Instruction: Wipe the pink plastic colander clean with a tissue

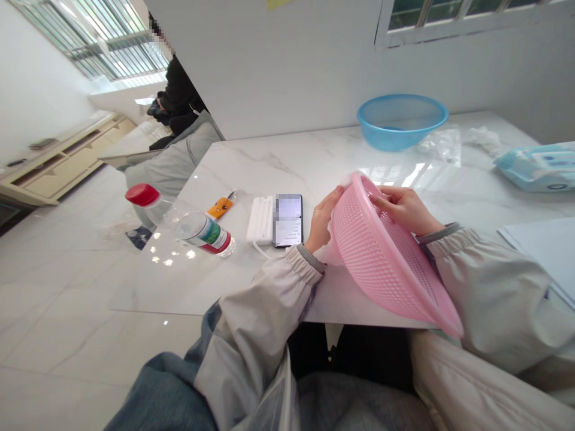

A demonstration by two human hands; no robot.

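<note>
Both of my hands hold a tilted pink plastic mesh basket (381, 257) above the edge of a white marble table (278, 155). My left hand (321, 218) grips its near side, with a white wipe (330, 242) bunched between palm and basket. My right hand (404, 209) lies across the upper part, fingers pressed against the mesh. The basket's lower rim reaches past the table edge.
A blue mesh basket (399, 123), crumpled clear plastic (442, 143) and a wet-wipes pack (536, 167) lie at the back. A bottle (204, 233), a phone (288, 220) and a white power bank (260, 219) lie left. A person in dark clothes (177, 96) sits behind.
</note>
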